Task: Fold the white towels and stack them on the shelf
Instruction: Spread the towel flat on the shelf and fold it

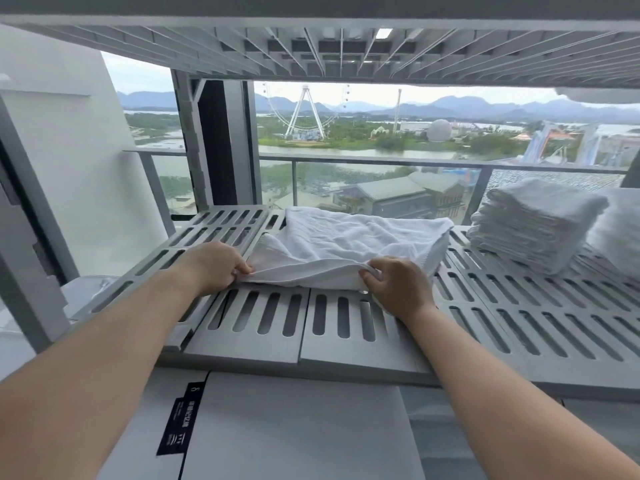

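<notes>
A rumpled white towel (349,245) lies on the grey slatted shelf (519,320), partly folded over itself. My left hand (216,266) pinches the towel's near left corner. My right hand (398,285) grips the near edge on the right, with cloth curled under its fingers. A stack of several folded white towels (535,225) stands at the shelf's right, apart from the loose towel.
Another shelf level (346,53) hangs close overhead. More white cloth (620,230) sits at the far right edge. Behind the shelf is a glass balcony railing (381,168). A white box with a black label (294,431) lies below the shelf front.
</notes>
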